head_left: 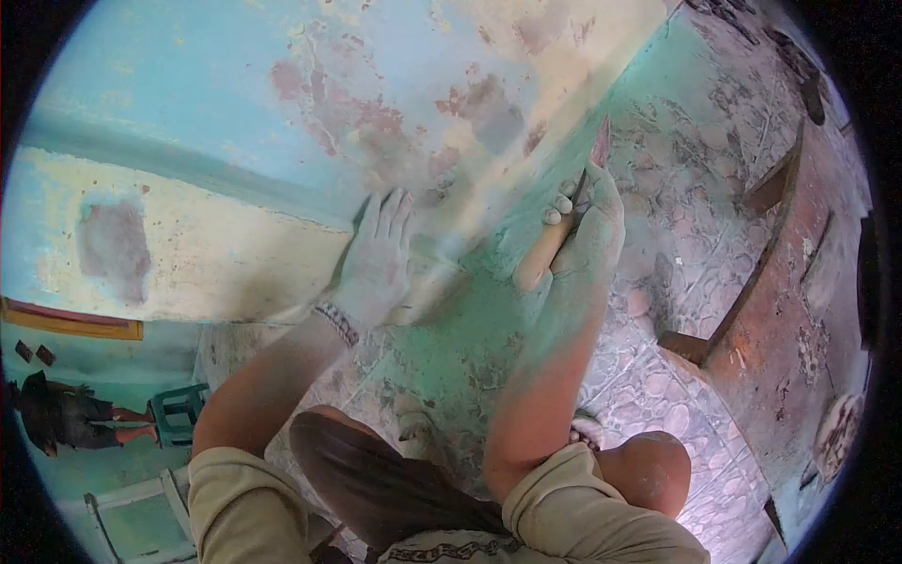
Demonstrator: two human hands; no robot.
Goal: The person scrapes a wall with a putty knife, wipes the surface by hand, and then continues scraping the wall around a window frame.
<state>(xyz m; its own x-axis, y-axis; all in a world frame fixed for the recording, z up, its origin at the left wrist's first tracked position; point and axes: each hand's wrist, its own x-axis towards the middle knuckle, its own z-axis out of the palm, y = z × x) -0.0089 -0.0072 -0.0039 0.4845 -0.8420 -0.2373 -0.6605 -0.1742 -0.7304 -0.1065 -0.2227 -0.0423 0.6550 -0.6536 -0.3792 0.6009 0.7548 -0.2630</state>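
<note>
My left hand (376, 258), coated in pale dust, lies flat with fingers stretched against the cream and light-blue wall (216, 103). Close by its fingertips, the paint is worn away in reddish-brown patches (366, 122). My right hand (594, 221), just as dusty, is closed around a scraper with a light wooden handle (542, 256). A narrow dark metal part shows between the fingers, close to the green lower strip of wall; the working end is mostly hidden by the hand.
A worn wooden bench-like piece (761, 329) stands on the right over the dusty stone-patterned floor (695, 263). At the lower left, another person (75, 414) is near a green plastic stool (178, 414). A pale frame (136, 508) is below them.
</note>
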